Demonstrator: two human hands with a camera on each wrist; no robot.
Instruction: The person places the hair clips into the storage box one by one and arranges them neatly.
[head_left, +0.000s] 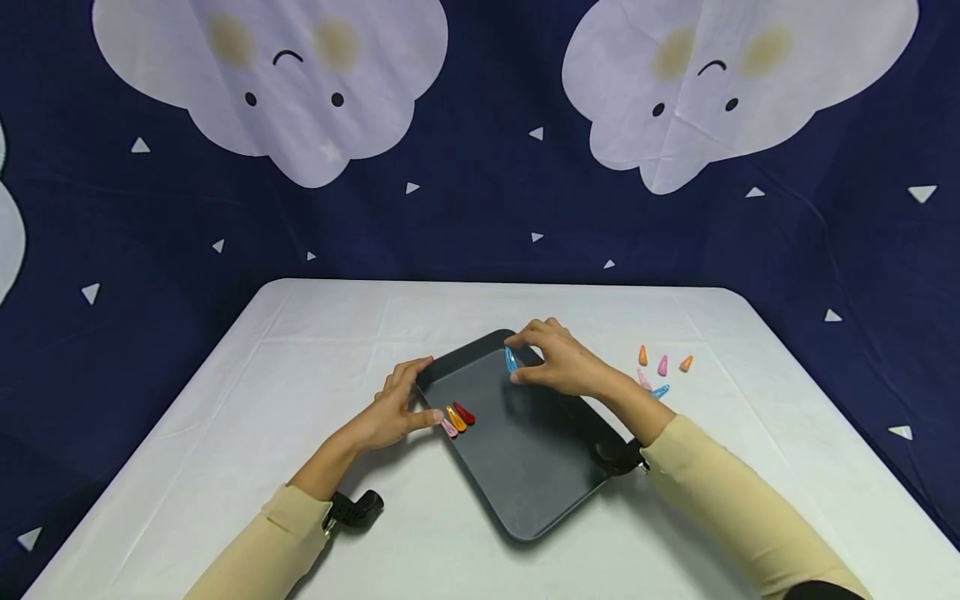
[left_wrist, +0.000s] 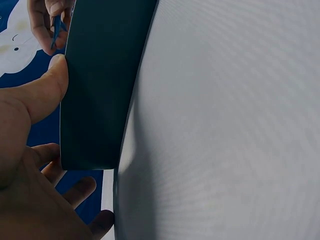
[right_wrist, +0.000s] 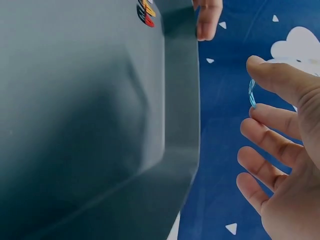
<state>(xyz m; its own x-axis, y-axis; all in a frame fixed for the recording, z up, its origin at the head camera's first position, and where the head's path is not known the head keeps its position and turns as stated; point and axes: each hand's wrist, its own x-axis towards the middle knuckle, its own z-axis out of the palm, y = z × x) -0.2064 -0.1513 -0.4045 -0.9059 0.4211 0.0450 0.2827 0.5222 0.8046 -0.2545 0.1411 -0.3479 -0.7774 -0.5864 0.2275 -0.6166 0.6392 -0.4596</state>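
My right hand [head_left: 558,358] pinches a blue snap hair clip [head_left: 511,359] upright between thumb and index finger, above the far part of a dark grey baking tray [head_left: 525,500]. In the right wrist view, the blue clip [right_wrist: 251,93] spans from thumb to index fingertip, the other fingers spread. At the tray's left side my left hand [head_left: 390,414] holds its rim, the thumb over the edge and fingers round the far left corner. Beside that thumb, a pink clip [head_left: 449,428], an orange clip [head_left: 456,418] and a red clip [head_left: 464,412] lie in a row inside the tray.
Right of the tray, several more clips lie loose on the white table [head_left: 225,375], among them an orange clip [head_left: 642,356], a pink clip [head_left: 663,365] and a blue clip [head_left: 660,391]. Behind the table hangs a navy cloth [head_left: 480,208] with clouds.
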